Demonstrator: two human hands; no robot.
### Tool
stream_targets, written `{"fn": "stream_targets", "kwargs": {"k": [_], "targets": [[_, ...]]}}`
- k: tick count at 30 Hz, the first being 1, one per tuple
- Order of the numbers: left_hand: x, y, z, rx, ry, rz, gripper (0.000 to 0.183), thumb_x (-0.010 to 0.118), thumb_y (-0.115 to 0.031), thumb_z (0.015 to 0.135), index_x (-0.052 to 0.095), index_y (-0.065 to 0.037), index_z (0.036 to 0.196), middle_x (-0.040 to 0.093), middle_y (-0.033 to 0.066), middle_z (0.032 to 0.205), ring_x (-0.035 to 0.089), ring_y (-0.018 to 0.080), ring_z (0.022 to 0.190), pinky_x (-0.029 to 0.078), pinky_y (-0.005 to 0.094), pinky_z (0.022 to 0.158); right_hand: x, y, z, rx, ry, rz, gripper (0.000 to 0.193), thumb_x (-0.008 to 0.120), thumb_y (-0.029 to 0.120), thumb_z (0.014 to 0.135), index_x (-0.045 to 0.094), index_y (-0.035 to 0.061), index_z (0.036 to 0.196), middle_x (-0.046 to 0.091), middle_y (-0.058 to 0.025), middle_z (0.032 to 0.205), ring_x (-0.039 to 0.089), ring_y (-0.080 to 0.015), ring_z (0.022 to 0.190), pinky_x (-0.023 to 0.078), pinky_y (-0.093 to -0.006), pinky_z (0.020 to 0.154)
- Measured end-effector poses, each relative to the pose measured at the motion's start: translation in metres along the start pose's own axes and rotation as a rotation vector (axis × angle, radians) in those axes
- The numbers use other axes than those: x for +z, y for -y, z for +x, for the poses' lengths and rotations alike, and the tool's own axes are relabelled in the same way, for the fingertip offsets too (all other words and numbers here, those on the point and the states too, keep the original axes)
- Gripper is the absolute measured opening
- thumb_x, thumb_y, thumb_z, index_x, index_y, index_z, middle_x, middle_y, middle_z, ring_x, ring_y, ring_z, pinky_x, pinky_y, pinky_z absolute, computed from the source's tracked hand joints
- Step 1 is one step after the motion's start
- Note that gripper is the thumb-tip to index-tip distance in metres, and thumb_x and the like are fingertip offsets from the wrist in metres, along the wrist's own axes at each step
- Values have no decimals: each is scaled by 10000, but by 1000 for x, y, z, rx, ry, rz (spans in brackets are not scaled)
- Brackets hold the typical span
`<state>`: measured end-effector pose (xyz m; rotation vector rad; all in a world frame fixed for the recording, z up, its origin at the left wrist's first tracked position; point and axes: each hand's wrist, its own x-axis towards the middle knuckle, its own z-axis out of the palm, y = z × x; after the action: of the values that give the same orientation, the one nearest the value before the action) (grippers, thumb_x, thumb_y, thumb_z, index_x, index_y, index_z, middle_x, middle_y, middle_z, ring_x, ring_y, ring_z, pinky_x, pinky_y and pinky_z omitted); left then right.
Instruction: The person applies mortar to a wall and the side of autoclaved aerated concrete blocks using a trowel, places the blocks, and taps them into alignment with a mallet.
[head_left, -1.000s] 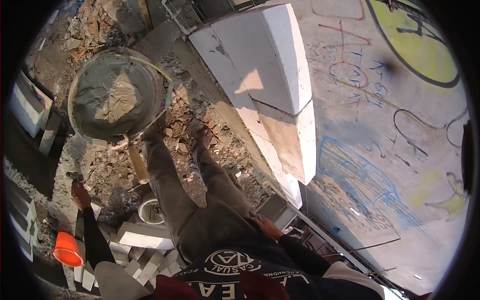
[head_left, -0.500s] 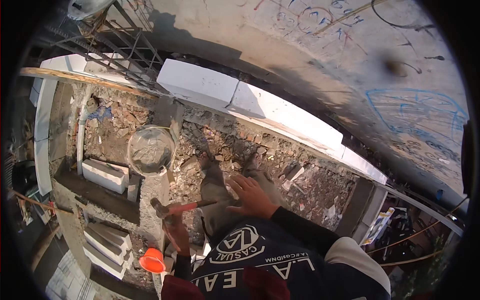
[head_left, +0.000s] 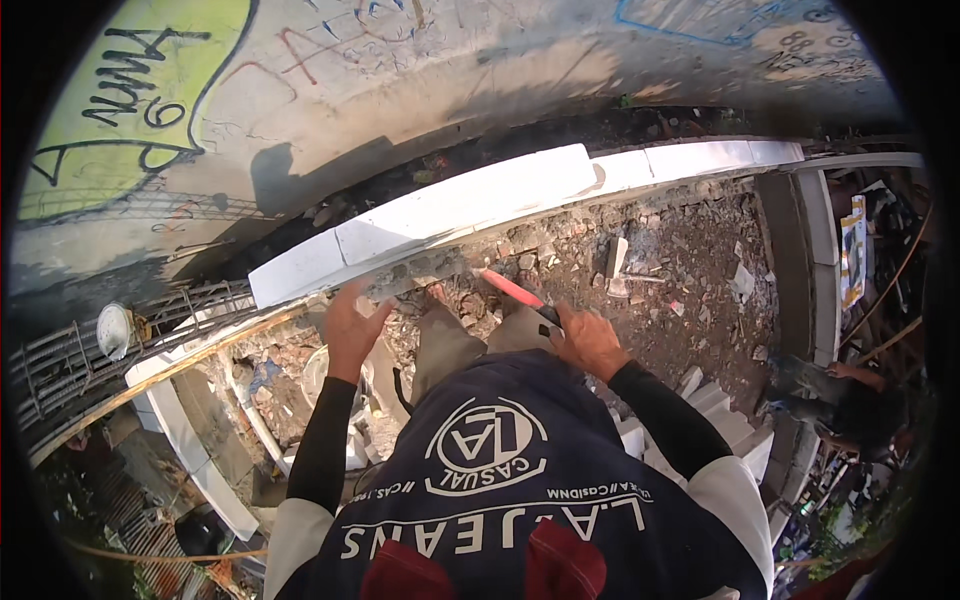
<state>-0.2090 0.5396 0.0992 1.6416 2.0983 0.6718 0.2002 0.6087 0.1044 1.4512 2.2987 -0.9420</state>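
My right hand (head_left: 592, 345) is closed around the dark end of a hammer (head_left: 512, 289). The hammer's red handle points up and left toward the wall, and its head is hard to make out at the far end. To the left, my left hand (head_left: 350, 335) is empty, with thumb and fingers apart, just in front of a row of white blocks (head_left: 465, 200). This row lies along a concrete beam beyond both hands. My feet and trouser legs show between my hands, on rubble.
A painted concrete wall (head_left: 400, 110) rises behind the blocks. A rebar cage (head_left: 60, 345) and wooden plank (head_left: 90, 418) lie at the left. More white blocks (head_left: 725, 420) are stacked by my right forearm. Another person (head_left: 860, 405) is at the far right. Broken masonry covers the ground ahead.
The hammer has passed from my left hand to my right. My left hand has moved up toward the block row and opened. The view has turned, showing more wall at the left.
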Motion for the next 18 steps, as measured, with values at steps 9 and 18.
{"fn": "stream_targets", "kwargs": {"k": [9,18], "targets": [[29,96,145,168,395,534,1430,987,-415,522,170,-90,1650,311,265,1637,305,427,1526,221,735,1170,68,42,15,516,17,1243,326,586,321,1011,529,6,1070,591,-100,766,617,-219,581,495,-382,503],[46,140,150,212,478,578,1343,988,-314,523,231,-20,1593,542,205,1361,521,407,1312,351,640,1140,174,158,131,790,183,1855,275,548,324,1020,596,54,1044,602,-77,787,576,-202,566,419,-377,466]]}}
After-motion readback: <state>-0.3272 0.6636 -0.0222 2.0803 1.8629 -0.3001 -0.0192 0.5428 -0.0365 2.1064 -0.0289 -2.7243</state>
